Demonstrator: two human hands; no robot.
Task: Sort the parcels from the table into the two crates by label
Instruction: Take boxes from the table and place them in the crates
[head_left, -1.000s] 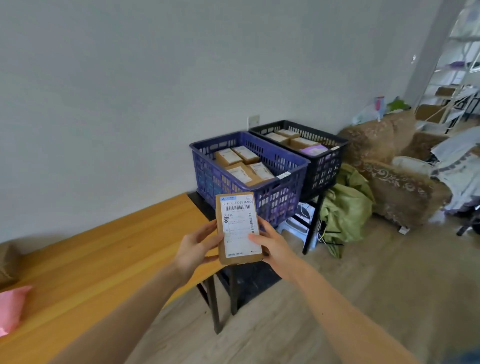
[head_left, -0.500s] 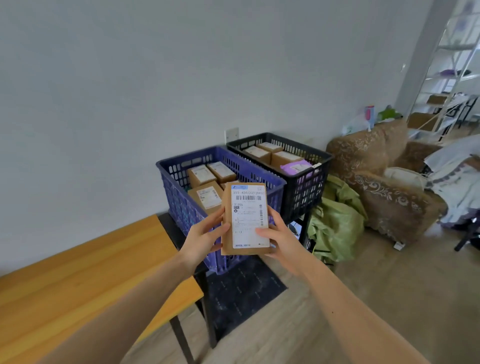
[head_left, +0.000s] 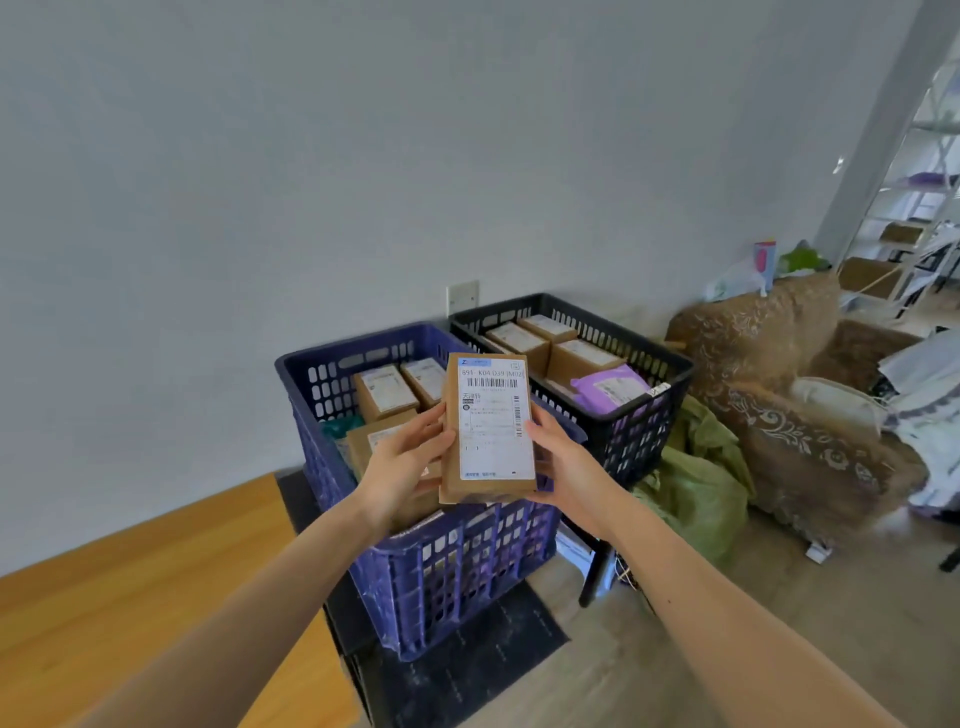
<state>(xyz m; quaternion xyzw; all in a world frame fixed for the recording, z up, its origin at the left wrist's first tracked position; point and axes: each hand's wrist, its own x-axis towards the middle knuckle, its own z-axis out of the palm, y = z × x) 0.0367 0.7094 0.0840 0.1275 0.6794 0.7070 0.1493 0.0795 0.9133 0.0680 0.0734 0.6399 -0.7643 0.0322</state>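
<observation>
Here, fingers (head_left: 434, 423) of left hand (head_left: 400, 462) and right hand (head_left: 561, 457) grasp parcel (head_left: 491, 421) edges; blue crate (head_left: 457, 561) beneath.

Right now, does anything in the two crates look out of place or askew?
Only one thing: a purple soft mailer lies in the near corner of the black crate, the only non-box among its brown cardboard boxes. Nothing looks spilled or damaged.

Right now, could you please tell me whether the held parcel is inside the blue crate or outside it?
Outside: left hand and right hand hold the parcel upright over the blue crate, lower edge above its rim.
</observation>
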